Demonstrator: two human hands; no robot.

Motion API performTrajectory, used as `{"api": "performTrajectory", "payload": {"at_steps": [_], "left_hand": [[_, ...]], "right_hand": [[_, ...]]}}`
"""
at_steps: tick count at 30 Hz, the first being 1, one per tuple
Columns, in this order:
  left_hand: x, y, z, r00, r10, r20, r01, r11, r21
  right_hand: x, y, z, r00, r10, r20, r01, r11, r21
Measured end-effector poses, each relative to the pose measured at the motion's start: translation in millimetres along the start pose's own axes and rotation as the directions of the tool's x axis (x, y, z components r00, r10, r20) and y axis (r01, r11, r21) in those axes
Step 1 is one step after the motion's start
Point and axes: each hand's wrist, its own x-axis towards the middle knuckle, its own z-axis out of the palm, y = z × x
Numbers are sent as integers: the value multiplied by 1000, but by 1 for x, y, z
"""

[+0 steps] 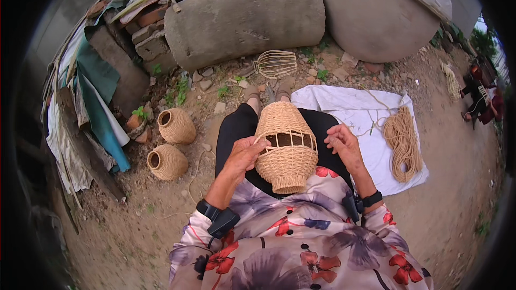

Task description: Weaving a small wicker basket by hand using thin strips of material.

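A woven straw-coloured basket (285, 164) lies across my lap, with an open band of bare ribs round its middle and a narrow neck toward me. My left hand (244, 156) grips its left side by the open band. Just right of the basket, my right hand (344, 147) is raised, its fingertips curled together; whether they hold a thin strand is too small to make out. A coil of tan cord (403, 145) lies beyond that hand on a white sheet (328, 96), with loose strands running from it.
Two finished woven pots (177, 128) sit on the dirt at left, beside stacked boards and tarps (97, 86). A wire-like rib frame (275, 64) lies past my feet, before a concrete cylinder (244, 21). Dark clutter (481, 96) and a pale cord bundle (450, 80) are at far right.
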Motion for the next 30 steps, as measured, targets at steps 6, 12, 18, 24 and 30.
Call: {"api": "performTrajectory", "payload": {"at_steps": [6, 12, 18, 24, 30], "left_hand": [[12, -5, 13, 993, 77, -85, -55, 970, 236], [1, -6, 9, 990, 127, -53, -121, 987, 104], [-13, 21, -7, 958, 285, -37, -287, 950, -126], [-10, 24, -8, 921, 365, -136, -374, 926, -47], [12, -35, -5, 868, 375, -326, -188, 855, 483]], "right_hand": [[-5, -2, 33, 989, -79, 126, 99, 982, -162], [-7, -40, 50, 940, -338, 50, 335, 884, -326], [-2, -57, 72, 812, -521, 264, 582, 681, -444], [7, -50, 79, 921, -354, 165, 390, 837, -384], [15, -62, 86, 962, -254, 100, 266, 790, -553]]}}
